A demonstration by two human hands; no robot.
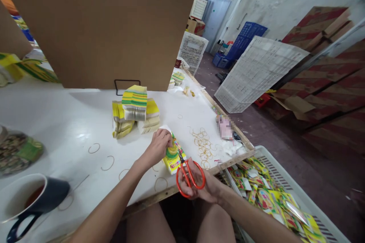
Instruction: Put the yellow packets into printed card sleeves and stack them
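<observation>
My left hand (159, 145) is closed on the upper end of a yellow printed packet (172, 161) near the table's front edge. It may be a stack of several, but I cannot tell. In my right hand (209, 186) is a pair of scissors (202, 188) with red handles. Their dark blades point at the packet and overlap its right side; whether they touch it is unclear. Bundles of yellow and white packets (134, 100) are piled behind my left hand. Loose rubber bands (203, 146) lie in a heap right of the packet, with several more scattered to the left.
A large cardboard sheet (114, 26) stands upright at the back. A dark mug (55, 193) and a jar (17, 152) are at the left. Right of the table, a white crate (269, 155) holds many yellow packets. Stacked white crates (256, 72) and cartons (336, 83) stand beyond.
</observation>
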